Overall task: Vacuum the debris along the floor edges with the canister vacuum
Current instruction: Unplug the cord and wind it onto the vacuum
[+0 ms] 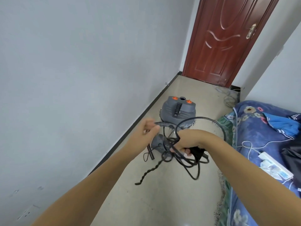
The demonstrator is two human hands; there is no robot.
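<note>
no vacuuming has begun, it seems: the canister vacuum (177, 110) sits on the floor (162, 193) near the left wall's edge, right hand (187, 143) gripping its tangled power cord (187, 162), left hand (149, 129) pinching the hose (164, 124).

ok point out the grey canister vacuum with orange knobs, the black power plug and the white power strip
grey canister vacuum with orange knobs (177, 111): head view, on its domed top.
black power plug (197, 153): head view, on the plug body beside the right hand.
white power strip (275, 167): head view, on its casing on the bed.
</note>
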